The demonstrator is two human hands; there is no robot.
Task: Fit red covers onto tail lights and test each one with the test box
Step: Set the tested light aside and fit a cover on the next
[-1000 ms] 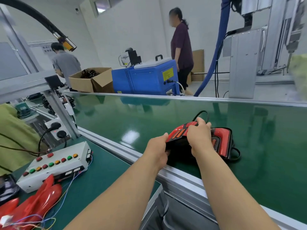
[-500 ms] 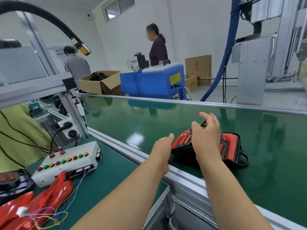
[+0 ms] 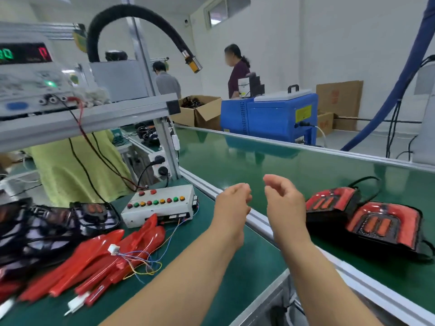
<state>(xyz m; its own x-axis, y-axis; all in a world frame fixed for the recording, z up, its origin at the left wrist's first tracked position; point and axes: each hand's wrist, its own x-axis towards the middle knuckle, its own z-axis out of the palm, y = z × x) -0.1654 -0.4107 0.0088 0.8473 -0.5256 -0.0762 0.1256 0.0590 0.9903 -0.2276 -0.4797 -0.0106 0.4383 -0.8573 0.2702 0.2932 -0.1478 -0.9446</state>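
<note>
Hands (image 3: 259, 203) bare above rail (image 3: 259, 220); red covers (image 3: 98, 262) left; test box (image 3: 162, 204) behind

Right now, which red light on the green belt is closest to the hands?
The left tail light, next to the right hand; the other tail light lies farther right.

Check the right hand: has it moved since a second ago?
Yes. The right hand has let go of the tail light and drawn back leftward over the rail, where it hangs empty beside the left hand.
</note>
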